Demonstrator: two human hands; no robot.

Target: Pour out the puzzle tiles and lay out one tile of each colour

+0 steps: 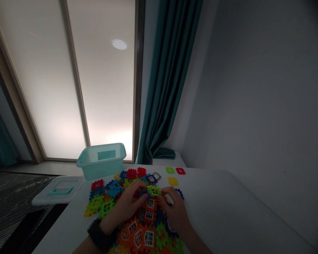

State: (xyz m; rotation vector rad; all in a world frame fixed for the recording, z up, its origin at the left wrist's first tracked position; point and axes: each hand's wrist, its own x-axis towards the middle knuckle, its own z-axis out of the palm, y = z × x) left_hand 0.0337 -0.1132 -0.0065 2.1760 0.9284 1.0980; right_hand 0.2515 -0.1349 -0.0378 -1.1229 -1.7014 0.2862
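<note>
While L hand (125, 206), R hand (176, 211) pinch green waffle tile (154, 191) | fingertips (143, 193) shut on sides

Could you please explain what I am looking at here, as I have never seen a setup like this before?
There is no machine here. This single picture comes from a camera worn on a person's head, looking forward and down, so the hands you see are that person's own. The left hand and right hand together hold a lime-green plastic interlocking block above a heap of colourful window-patterned blocks on a white table. A few loose blocks lie beyond the heap. Behind it stands a translucent teal plastic bin, and its lid lies at the table's left corner.
</note>
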